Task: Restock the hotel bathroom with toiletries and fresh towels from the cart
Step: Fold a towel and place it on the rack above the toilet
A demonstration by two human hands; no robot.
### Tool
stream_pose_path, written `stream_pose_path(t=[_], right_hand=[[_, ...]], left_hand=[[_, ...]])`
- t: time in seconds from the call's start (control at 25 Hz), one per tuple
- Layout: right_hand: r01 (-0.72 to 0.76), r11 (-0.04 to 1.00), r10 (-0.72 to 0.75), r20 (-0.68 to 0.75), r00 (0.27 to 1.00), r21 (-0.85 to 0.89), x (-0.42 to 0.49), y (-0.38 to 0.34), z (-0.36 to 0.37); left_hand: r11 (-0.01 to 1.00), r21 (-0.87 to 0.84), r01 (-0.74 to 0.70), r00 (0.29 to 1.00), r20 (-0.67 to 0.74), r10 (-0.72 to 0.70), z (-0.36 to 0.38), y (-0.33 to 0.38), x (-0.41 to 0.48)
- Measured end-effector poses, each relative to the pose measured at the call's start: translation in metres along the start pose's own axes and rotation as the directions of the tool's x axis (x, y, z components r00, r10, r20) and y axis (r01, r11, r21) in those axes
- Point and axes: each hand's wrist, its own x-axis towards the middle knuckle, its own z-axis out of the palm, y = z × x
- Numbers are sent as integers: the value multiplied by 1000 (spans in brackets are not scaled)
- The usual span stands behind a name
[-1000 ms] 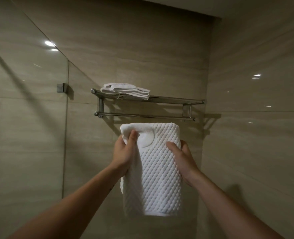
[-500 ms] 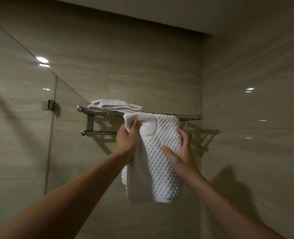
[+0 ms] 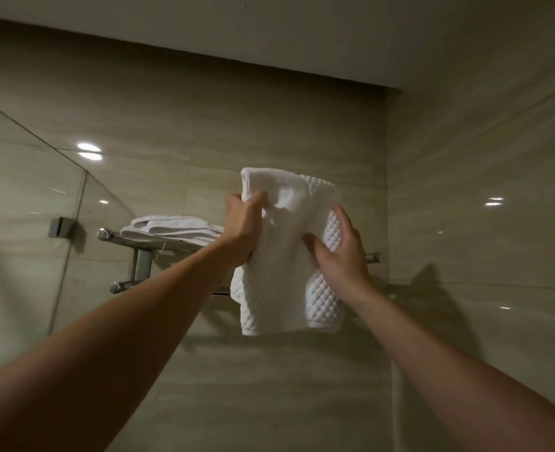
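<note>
Beige tiled wall point(image 3: 204, 125) fills the view, with the ceiling point(image 3: 302, 34) at 12 o'clock. A second tiled wall meets it in a corner at 3 o'clock. Glass panel point(image 3: 25, 207) at 9 o'clock, with a metal clip point(image 3: 60, 227) on its edge. Ceiling-light glare shows on the glass and tiles.

Left fingers point(image 3: 258, 199) are curled into the top left part of the towel point(image 3: 282, 288), bunching the smooth border. The left hand point(image 3: 243, 230) grips it firmly. Right thumb point(image 3: 315, 244) presses on the front face and the other right fingers point(image 3: 343, 216) wrap round the right edge. The right hand point(image 3: 339, 256) holds it too.

The towel is white with a waffle texture. It is folded and hangs upright between the two hands. It is raised in front of the rack point(image 3: 139, 243). Its top edge sits above shelf level and its bottom edge below the lower bar point(image 3: 119, 286). Cannot tell if it touches the rack.

The rack is chrome and wall-mounted, with a shelf on top and the bar under it. Its left end shows at 9 o'clock of the held towel. Its right tip pokes out at 3 o'clock of the right hand.

A folded towel point(image 3: 171, 227) lies flat on the left part of the shelf, just beside the left wrist at its 9 o'clock.

Bare forearms enter from 7 and 5 o'clock.
</note>
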Motion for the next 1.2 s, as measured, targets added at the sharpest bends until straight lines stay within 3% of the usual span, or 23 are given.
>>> stream_pose_path(t=[0.2,0.4,0.56,0.8,0.92,1.08,1.2], right_hand=[[11,1000,-11,10,1000,17,44,22,10],[66,998,-65,66,996,-16,82,33,12],[85,994,-79,88,993,-62,97,37,20],[21,989,-8,90,996,-147,125,33,28],[-50,989,63,89,994,-143,142,32,32],[-103,970,125,90,988,-221,162,42,40],[-180,925,248,171,954,-336,175,50,48]], left_hand=[[972,161,-172,971,-139,195,14,-18,43],[872,362,-329,908,-134,398,8,-33,79],[824,444,-351,892,-107,438,13,-39,103],[819,532,-213,964,-24,266,25,-23,139],[823,566,-35,999,-7,47,28,-13,153],[691,721,44,997,9,-74,26,-18,165],[589,806,59,985,48,-164,20,-36,175]])
